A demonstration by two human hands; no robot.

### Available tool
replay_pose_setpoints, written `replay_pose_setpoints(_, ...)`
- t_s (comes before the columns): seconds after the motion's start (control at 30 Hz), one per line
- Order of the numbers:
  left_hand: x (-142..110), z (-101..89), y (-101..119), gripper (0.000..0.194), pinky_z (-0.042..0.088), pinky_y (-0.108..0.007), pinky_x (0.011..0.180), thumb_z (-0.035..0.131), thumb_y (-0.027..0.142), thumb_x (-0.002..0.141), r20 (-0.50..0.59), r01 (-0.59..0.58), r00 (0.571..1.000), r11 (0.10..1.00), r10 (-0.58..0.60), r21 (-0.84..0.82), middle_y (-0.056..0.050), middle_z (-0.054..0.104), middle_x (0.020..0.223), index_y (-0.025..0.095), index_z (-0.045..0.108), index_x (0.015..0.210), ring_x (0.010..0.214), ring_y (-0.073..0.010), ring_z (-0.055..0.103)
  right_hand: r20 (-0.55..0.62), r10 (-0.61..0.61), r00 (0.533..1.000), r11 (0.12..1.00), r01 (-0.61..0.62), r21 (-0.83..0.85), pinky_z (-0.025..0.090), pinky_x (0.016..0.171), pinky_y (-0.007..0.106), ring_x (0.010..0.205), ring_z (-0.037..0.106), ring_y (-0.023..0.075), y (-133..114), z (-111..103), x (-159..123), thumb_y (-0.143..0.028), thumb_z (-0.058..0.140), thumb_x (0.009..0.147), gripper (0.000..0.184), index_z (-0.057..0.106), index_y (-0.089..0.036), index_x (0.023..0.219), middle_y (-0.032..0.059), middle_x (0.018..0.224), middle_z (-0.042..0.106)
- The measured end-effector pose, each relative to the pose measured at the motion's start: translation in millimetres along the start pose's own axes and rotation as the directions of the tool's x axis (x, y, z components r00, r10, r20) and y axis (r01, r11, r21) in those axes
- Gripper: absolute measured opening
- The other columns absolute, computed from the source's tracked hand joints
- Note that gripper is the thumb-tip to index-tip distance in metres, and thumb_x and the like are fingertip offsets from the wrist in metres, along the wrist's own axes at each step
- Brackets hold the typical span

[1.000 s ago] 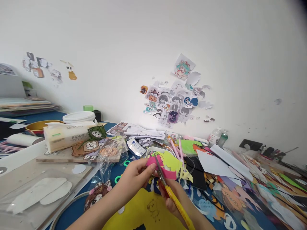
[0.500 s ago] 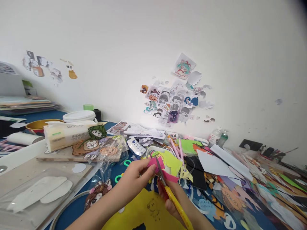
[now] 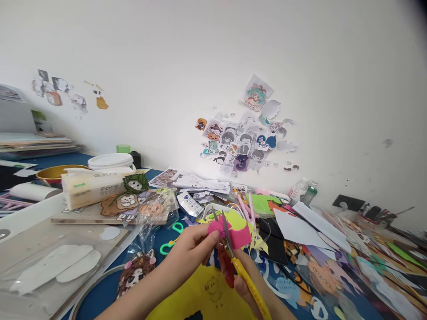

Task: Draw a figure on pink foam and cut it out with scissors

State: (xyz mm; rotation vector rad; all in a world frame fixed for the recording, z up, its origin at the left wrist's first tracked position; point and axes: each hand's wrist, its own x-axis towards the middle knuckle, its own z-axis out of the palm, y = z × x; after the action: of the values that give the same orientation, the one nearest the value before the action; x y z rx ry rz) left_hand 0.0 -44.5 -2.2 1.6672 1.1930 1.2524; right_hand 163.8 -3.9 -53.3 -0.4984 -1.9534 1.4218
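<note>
Two hands work low in the middle of your view, above a crowded blue table (image 3: pixel 100 291) that runs along a white wall. Largest near you is the flat yellow foam sheet with a small drawn figure (image 3: pixel 203 295), lying on the table under your wrists. To the left sits a long cream tissue pack (image 3: pixel 96 189) on a pale board, with clear plastic bags of white cut-outs in front of it. On the wall beyond, a cluster of cartoon stickers (image 3: pixel 240 142) is stuck up.

Your left hand (image 3: pixel 190 251) pinches the small pink foam piece (image 3: pixel 233 233) at its left edge between thumb and fingertips, holding it up off the table just beyond the knuckles. Your right hand (image 3: pixel 245 284) is closed around the handles of the yellow and red scissors (image 3: pixel 238 269); the handles run down toward the bottom edge. The blades (image 3: pixel 224 229) rise from that hand and stand parted, crossing the pink piece near its middle, right beside your left thumb. A pair of green-handled scissors (image 3: pixel 171 235) lies on the table left of your left hand.
</note>
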Motion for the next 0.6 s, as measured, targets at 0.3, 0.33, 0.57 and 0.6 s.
replay_pose_setpoints(0.3,-2,3.7,-6,0.041,0.029,-0.021,0.047,0.037,0.046,0.085,0.048,0.003,0.999,0.997,0.000,-0.073,0.005,0.042,0.047,0.018,0.047,0.057,0.046,-0.0086,0.040,-0.022,0.001,1.000,0.999,-0.002,-0.039,0.029,0.051,0.027,0.057,0.033,0.0133,0,1,6,-0.084,0.039,0.058,0.088,0.050,-0.019,0.117,0.0014,0.071,0.040)
replay_pose_setpoints(0.33,-2,3.6,-5,0.041,0.029,-0.021,0.048,0.036,0.046,0.085,0.039,0.003,0.999,0.998,0.000,-0.067,0.005,0.041,0.046,0.018,0.046,0.056,0.046,-0.0086,0.039,-0.012,-0.010,1.000,0.999,0.010,-0.052,0.028,0.051,0.027,0.057,0.033,0.0133,0,0,5,-0.084,0.038,0.058,0.089,0.049,-0.019,0.118,0.0012,0.070,0.040)
replay_pose_setpoints(0.57,-1,3.7,-1,0.034,0.029,-0.022,0.047,0.040,0.045,0.083,-0.109,0.017,0.994,1.000,-0.015,0.016,0.006,0.041,0.050,0.019,0.044,0.061,0.047,-0.0092,0.040,-0.021,0.039,0.999,0.997,-0.040,-0.059,0.033,0.051,0.027,0.057,0.038,0.0150,19,-4,4,-0.082,0.042,0.059,0.086,0.048,-0.020,0.119,0.0019,0.070,0.042)
replay_pose_setpoints(0.6,-2,3.8,-1,0.034,0.029,-0.022,0.047,0.040,0.045,0.082,-0.110,0.017,0.994,0.999,-0.013,0.037,0.006,0.040,0.050,0.019,0.044,0.060,0.046,-0.0091,0.040,-0.028,0.035,0.999,0.998,-0.036,-0.056,0.035,0.052,0.028,0.059,0.040,0.0155,21,-4,4,-0.082,0.042,0.059,0.086,0.049,-0.020,0.119,0.0026,0.071,0.044)
